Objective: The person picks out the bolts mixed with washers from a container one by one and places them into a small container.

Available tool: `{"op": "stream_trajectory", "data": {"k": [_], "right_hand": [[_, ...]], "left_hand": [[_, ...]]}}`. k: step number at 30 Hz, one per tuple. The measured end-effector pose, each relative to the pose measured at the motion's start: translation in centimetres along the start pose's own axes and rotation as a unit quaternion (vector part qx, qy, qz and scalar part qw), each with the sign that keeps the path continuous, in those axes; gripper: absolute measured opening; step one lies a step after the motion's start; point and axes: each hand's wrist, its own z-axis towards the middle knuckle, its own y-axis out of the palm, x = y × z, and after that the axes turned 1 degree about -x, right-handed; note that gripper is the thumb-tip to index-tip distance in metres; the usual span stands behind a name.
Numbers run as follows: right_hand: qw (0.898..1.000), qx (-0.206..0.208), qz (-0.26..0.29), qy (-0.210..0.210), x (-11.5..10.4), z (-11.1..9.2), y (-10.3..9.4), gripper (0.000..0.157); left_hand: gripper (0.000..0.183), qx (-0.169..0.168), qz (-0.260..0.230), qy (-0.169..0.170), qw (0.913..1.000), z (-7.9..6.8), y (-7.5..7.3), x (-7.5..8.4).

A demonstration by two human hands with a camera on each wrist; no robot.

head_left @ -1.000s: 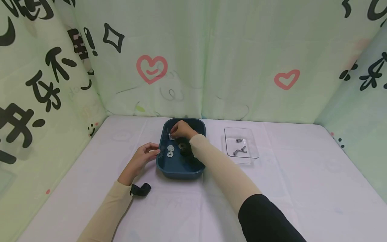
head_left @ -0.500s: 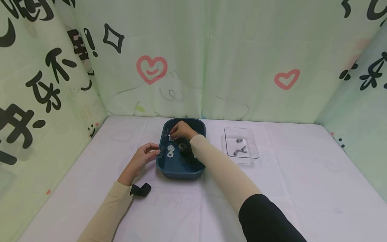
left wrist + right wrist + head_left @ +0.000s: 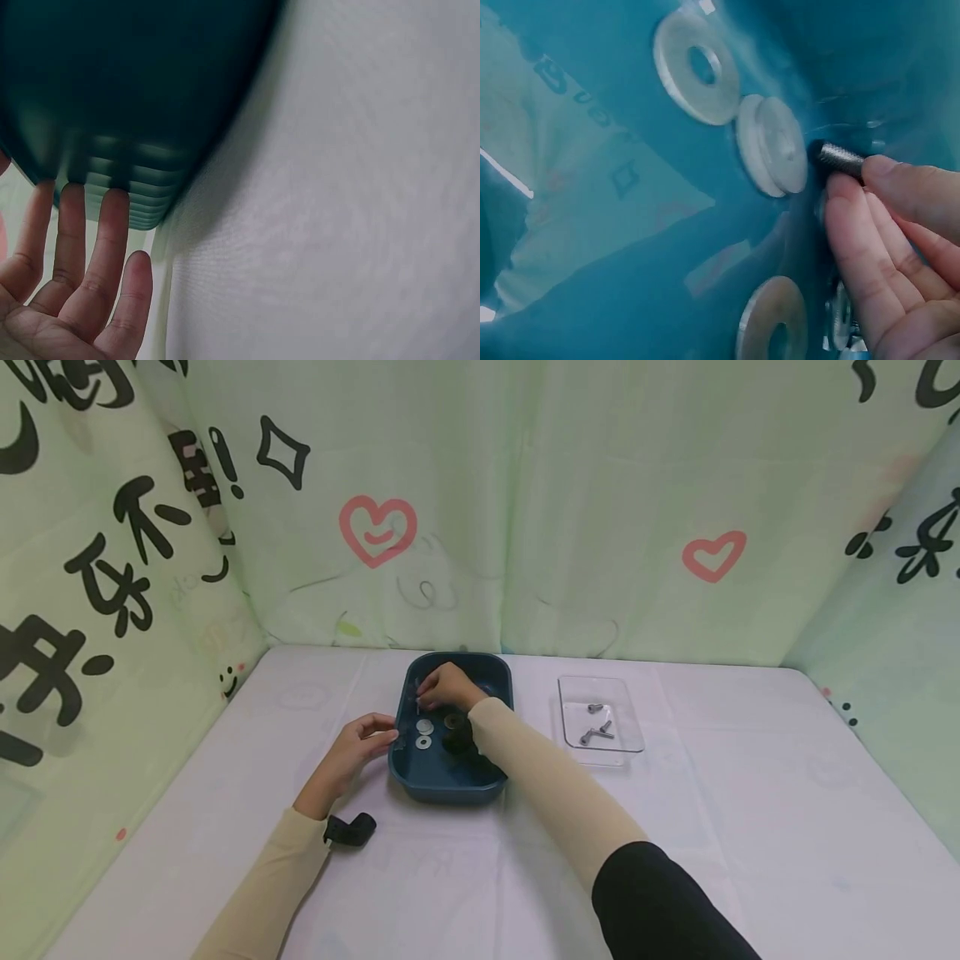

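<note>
My right hand reaches into the dark blue tray. In the right wrist view, its thumb and index finger pinch a screw, whose threaded end shows. Two white washers lie stacked beside the screw, with a single white washer next to them. A brownish washer lies nearer the wrist. Shiny metal partly shows by the fingers; its kind is hidden. My left hand rests at the tray's left side, its fairly straight fingers touching the outer wall in the left wrist view.
To the right of the tray stands a clear plastic box with several screws in it. A white cloth covers the table. Printed curtains close off the back and sides. A black mount sits on my left wrist.
My right hand has shifted slightly left and down inside the tray, and less of the screw shows from above. The left hand keeps its place at the tray's side.
</note>
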Motion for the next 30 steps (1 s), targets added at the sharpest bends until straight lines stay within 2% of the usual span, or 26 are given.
{"op": "stream_trajectory", "data": {"k": [11, 21, 30], "right_hand": [[1.000, 0.018, 0.017, 0.003, 0.01, -0.10, 0.10, 0.017], [0.997, 0.046, 0.063, -0.008, -0.08, 0.08, 0.43, 0.016], [0.996, 0.046, 0.079, -0.017, 0.01, 0.02, 0.58, 0.016]], "left_hand": [[0.040, 0.000, 0.000, 0.005, 1.0000, 0.01, 0.03, 0.19], [0.041, -0.004, 0.002, 0.010, 0.9999, -0.11, -0.11, 0.13], [0.040, 0.000, 0.002, 0.004, 1.0000, -0.08, -0.01, 0.08]]}}
